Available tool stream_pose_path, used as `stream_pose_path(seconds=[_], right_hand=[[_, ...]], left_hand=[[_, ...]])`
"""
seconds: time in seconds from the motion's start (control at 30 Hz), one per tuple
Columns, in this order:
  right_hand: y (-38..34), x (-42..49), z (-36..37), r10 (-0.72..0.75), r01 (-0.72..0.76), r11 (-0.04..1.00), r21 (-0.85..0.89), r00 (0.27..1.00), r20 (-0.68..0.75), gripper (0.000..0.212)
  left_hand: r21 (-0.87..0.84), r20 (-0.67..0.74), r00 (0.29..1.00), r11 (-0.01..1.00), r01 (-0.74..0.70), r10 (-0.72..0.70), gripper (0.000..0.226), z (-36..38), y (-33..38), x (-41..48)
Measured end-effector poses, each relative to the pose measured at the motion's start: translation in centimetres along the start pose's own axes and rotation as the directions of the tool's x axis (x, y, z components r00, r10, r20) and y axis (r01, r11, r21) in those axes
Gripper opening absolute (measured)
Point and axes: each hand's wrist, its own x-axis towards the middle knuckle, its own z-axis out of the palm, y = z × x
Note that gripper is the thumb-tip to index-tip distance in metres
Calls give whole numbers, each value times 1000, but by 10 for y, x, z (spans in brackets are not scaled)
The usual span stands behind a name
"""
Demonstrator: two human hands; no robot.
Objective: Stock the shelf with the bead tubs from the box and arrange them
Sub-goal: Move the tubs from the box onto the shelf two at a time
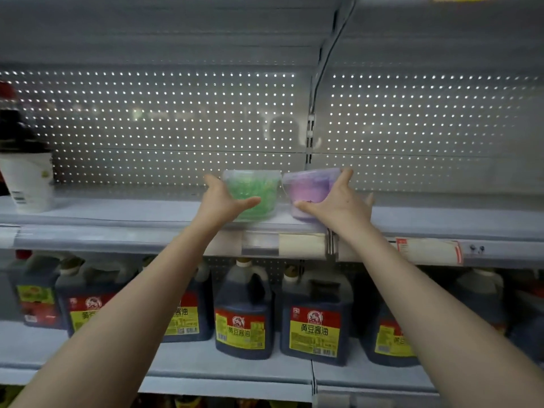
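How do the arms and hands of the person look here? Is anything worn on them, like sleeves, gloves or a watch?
Both forearms are bare up to the picture's lower edge: no sleeve shows. The left hand and the right hand wear no gloves. No watch, bracelet or ring is visible on the wrists or fingers. The nails are too blurred to tell about polish.

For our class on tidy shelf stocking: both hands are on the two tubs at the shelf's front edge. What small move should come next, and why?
Probably slide both tubs further back, then let go. The left hand has a grip on the clear green-bead tub, and the right hand on the clear purple-bead tub.
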Motion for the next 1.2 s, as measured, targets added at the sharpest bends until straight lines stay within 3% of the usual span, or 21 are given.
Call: stream_pose_path(seconds=[0.07, 0.17, 0.23, 0.33, 0.47, 0.6, 0.83, 1.0, 1.2], right_hand=[[-2, 1, -6, 19, -16, 999, -32, 995, 95, 122], [0, -2, -10, 24, -19, 1000, -24, 977, 212, 116], [4, -8, -14, 8, -10, 1000, 10, 981, 194, 101], [8, -21, -25, -17, 4, 994, 111, 993, 114, 81], [26, -47, -43, -90, 84, 967, 242, 996, 11, 65], [64, -76, -65, -181, 190, 975, 115, 980, -88, 54], [169, -121, -102, -188, 176, 979, -106, 976, -108, 47], [273, -173, -129, -34, 23, 979, -205, 998, -47, 47], [400, -241, -170, 201, -194, 949, -249, 980, -1, 44]], left_hand=[[118, 5, 999, 992, 34, -35, 84, -1, -5, 2], [209, -49, 998, 977, 45, -36, 80, -4, -8, -2], [264, -96, 995, 964, 13, 13, 76, -7, -7, -10], [249, -126, 974, 956, -155, 190, 66, -9, -1, -29], [209, -55, 932, 917, -340, 358, 52, -1, 12, -67], [228, 66, 881, 853, -470, 468, 45, 20, 24, -106], [308, 246, 810, 750, -585, 532, 34, 88, 53, -159], [354, 392, 760, 677, -645, 519, 38, 167, 74, -218], [312, 568, 692, 661, -682, 446, 38, 273, 98, -291]])
